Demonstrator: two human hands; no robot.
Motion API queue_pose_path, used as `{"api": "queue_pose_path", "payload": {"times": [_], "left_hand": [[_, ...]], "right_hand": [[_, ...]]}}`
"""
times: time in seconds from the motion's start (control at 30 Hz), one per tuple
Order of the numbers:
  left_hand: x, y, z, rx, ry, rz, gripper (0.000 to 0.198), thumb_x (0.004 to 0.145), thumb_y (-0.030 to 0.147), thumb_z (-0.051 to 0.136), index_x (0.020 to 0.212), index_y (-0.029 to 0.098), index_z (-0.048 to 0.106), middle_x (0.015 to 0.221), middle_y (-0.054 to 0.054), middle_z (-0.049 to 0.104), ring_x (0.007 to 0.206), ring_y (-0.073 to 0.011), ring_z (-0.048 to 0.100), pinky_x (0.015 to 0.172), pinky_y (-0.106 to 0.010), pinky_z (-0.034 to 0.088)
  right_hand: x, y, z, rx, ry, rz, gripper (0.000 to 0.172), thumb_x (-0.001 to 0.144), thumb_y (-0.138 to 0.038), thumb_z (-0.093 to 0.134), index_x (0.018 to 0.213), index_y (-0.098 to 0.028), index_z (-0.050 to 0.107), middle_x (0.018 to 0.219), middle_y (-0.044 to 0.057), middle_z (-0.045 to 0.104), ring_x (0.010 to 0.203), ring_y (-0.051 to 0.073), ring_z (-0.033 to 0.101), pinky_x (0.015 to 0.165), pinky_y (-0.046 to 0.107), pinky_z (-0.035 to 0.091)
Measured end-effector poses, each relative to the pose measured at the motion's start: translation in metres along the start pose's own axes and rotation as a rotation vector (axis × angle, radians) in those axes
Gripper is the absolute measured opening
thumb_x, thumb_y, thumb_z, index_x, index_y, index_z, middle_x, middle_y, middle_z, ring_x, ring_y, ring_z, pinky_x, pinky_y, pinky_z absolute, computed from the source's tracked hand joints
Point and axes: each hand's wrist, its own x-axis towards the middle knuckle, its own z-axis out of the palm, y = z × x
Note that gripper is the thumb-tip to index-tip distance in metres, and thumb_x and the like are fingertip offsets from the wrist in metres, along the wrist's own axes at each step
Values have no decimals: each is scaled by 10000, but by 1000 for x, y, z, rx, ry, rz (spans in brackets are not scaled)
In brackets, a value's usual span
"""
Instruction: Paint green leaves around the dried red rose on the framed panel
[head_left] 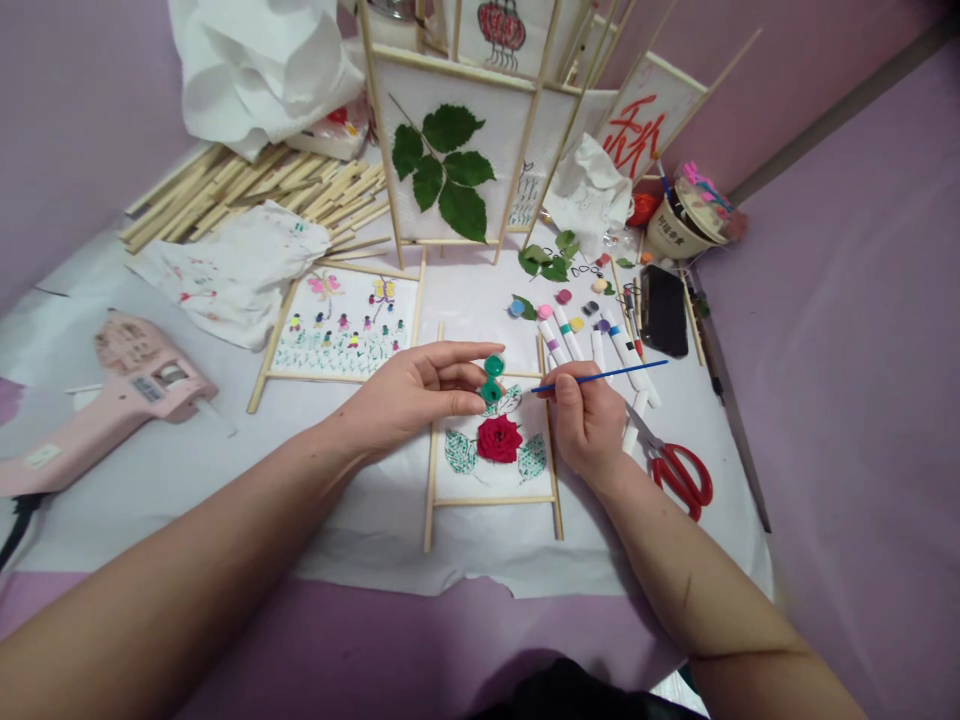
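Note:
My left hand (420,392) pinches a small green paint pot (491,380) with its lid flipped up, held just above a wood-framed white panel (491,497). That panel carries a red rose (499,439) and several green-dotted leaf shapes. My right hand (589,420) grips a thin blue paintbrush (611,376), its tip pointing left towards the pot and the panel's upper edge.
A pink glue gun (112,395) lies at the left, red scissors (679,472) at the right. Markers and paint pots (577,335), a black phone (664,310), a painted panel (345,325), a leaf panel (450,160), wooden sticks (247,195) and crumpled tissue (259,70) fill the back.

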Motion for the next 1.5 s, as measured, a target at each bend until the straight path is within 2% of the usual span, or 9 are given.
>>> {"api": "queue_pose_path", "payload": {"times": [0.43,0.7,0.93,1.3,1.5], "left_hand": [[1,1,1,-42,-20,6,488,666,91,908,1088,328,844,864,39,736,797,-70,664,784,-195,535],[1,1,0,-37,-16,15,495,658,94,913,1092,321,843,857,36,737,794,-75,662,791,-207,538],[1,0,0,-39,-17,9,499,646,94,915,1083,326,846,861,35,734,795,-80,662,802,-221,538],[0,1,0,17,19,5,537,638,157,923,1153,277,829,914,-5,739,833,-137,663,864,-312,555],[0,1,0,-11,-1,8,514,652,140,920,1132,304,835,894,11,736,814,-110,658,836,-269,543]], "right_hand": [[1,1,0,-39,-39,-14,246,1065,-314,449,913,-236,626,820,24,720,726,171,666,678,332,504],[2,0,0,-30,-3,-28,235,1065,-285,440,917,-238,616,794,19,702,731,170,658,686,331,503],[1,0,0,-22,-67,8,232,1067,-325,444,937,-240,617,816,21,711,714,171,649,686,337,501],[2,-2,-1,-31,-31,-26,250,1070,-327,431,925,-242,616,823,33,721,734,177,655,706,339,509],[1,-1,-1,-37,-33,17,258,1061,-338,445,905,-237,623,795,27,710,726,179,660,696,346,507]]}}
